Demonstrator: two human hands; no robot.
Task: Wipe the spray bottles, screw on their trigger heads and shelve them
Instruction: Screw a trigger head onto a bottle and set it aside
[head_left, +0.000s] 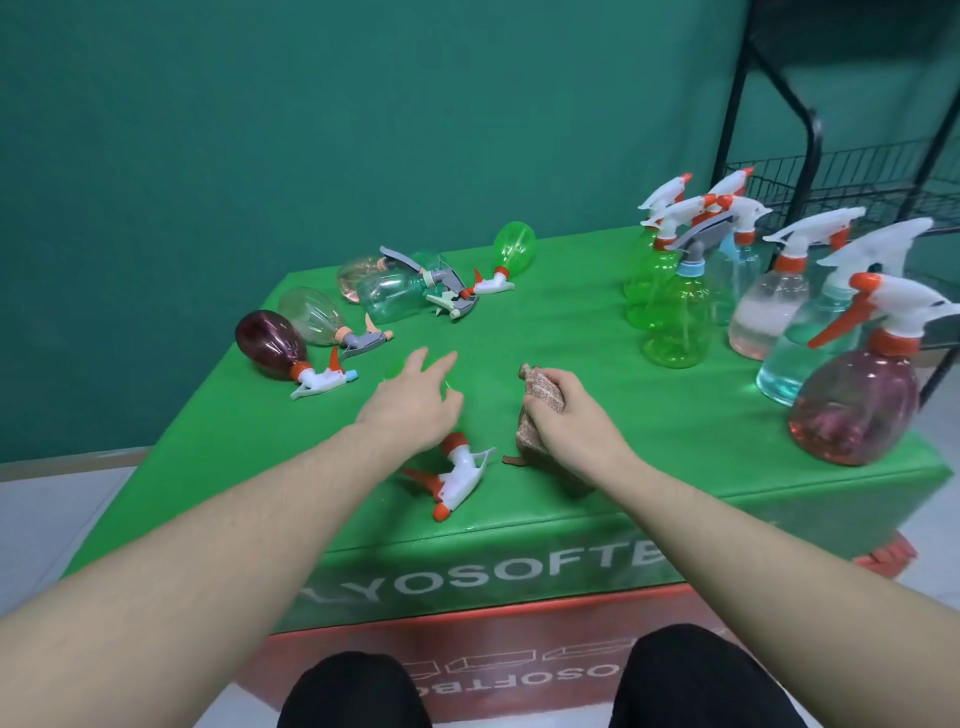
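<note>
Head view, looking down at a green padded surface (571, 332) with white lettering on its front edge, partly cut off by the forearms.

The left hand (413, 400) reaches forward with fingers straight and spread, grasping nothing. It lies over a green spray bottle (402, 366) lying on its side. The bottle is hard to make out: its clear green plastic blends into the surface and the hand covers most of it. Its white and orange trigger head (457, 475) sticks out at 5 o'clock from the hand, nozzle toward the viewer.

The right hand (563, 415) is clenched around a crumpled brownish, woven-looking cloth (543, 397), just beside the bottle at 3 o'clock. Whether the cloth touches the bottle cannot be told.

At 10 o'clock from the hands lie a dark red bottle (270, 343) and a pale clear bottle (309, 314), both on their sides with trigger heads fitted. At 12 o'clock, a heap of lying bottles (405, 283) overlaps; their parts are hard to separate.

At 2 to 3 o'clock stand upright bottles (675, 312) in green, pink, pale blue and red translucent plastic, all rounded, all with trigger heads. Behind them, a black wire shelf rack (810, 166) is cut off at the right edge.
</note>
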